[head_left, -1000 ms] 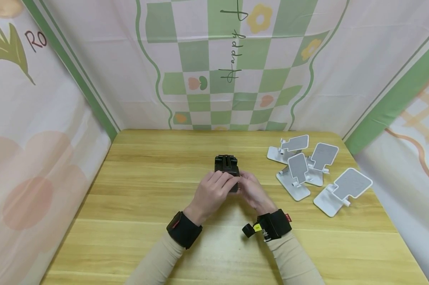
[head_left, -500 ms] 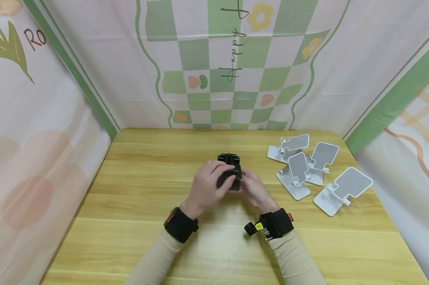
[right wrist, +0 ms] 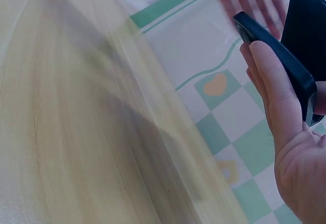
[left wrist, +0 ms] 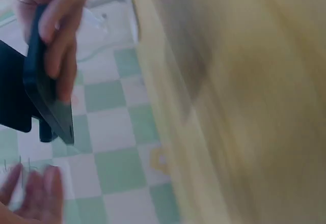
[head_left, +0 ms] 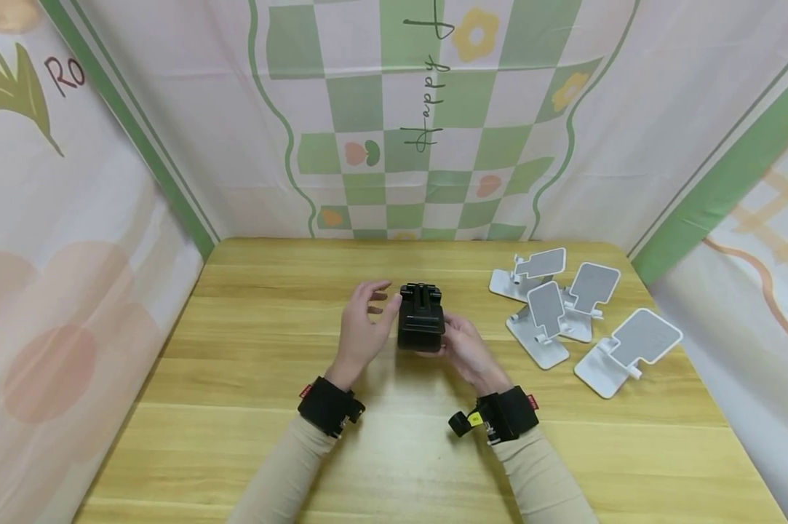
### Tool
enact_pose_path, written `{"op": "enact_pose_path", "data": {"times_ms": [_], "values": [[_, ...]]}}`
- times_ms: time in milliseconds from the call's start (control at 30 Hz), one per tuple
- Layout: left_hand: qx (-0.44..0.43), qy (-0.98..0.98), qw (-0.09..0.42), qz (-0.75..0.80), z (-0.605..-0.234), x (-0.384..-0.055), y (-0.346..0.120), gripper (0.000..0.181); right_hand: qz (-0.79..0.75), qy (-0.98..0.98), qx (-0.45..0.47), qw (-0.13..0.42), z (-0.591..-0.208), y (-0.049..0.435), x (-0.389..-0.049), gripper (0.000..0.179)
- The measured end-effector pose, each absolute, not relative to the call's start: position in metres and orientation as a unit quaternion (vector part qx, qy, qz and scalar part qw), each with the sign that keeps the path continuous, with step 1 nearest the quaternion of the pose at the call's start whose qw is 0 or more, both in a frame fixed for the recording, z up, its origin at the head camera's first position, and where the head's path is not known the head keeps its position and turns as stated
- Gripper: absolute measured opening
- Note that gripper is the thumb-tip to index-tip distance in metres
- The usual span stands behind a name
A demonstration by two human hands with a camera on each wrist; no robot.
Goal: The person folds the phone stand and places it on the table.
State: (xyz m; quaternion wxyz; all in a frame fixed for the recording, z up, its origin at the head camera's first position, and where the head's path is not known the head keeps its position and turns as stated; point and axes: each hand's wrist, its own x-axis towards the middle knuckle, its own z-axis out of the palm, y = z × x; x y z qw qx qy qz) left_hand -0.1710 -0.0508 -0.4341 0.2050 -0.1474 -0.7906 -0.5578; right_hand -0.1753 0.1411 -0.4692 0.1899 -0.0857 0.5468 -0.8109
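Observation:
A black folding phone stand (head_left: 421, 327) is held up above the middle of the table by my right hand (head_left: 470, 354). In the right wrist view its flat base (right wrist: 279, 57) lies between my thumb and fingers, and a second panel stands at an angle to it. My left hand (head_left: 362, 331) is just left of the stand, fingers spread and loosely bent, holding nothing. The left wrist view shows the fingers of that left hand (left wrist: 38, 196) blurred and apart from the stand (left wrist: 46, 89).
Several white phone stands with grey pads stand unfolded at the right: one at the back (head_left: 541, 263), one in the middle (head_left: 547, 309), another beside it (head_left: 595, 287), and one nearest the right edge (head_left: 647, 338). A printed curtain (head_left: 361, 102) hangs behind the wooden table (head_left: 269, 291).
My left hand has come off the black phone stand and moved left, its fingers opening. The stand's upper part now shows fully, still in my right hand, which has barely shifted.

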Motion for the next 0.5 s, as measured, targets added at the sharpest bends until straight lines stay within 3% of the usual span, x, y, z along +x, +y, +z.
{"op": "enact_pose_path", "data": {"times_ms": [200, 333, 500], "values": [[-0.031, -0.748, 0.036, -0.662, -0.446, -0.174, -0.048, 0.06, -0.803, 0.557, -0.09, 0.191, -0.47, 0.139, -0.175, 0.045], [0.012, -0.737, -0.024, -0.676, -0.449, -0.177, -0.045, 0.067, -0.796, 0.565, -0.099, 0.196, -0.471, 0.139, -0.176, 0.045], [0.034, -0.719, -0.078, -0.69, -0.447, -0.178, -0.045, 0.062, -0.791, 0.573, -0.094, 0.194, -0.471, 0.138, -0.175, 0.045]]}}
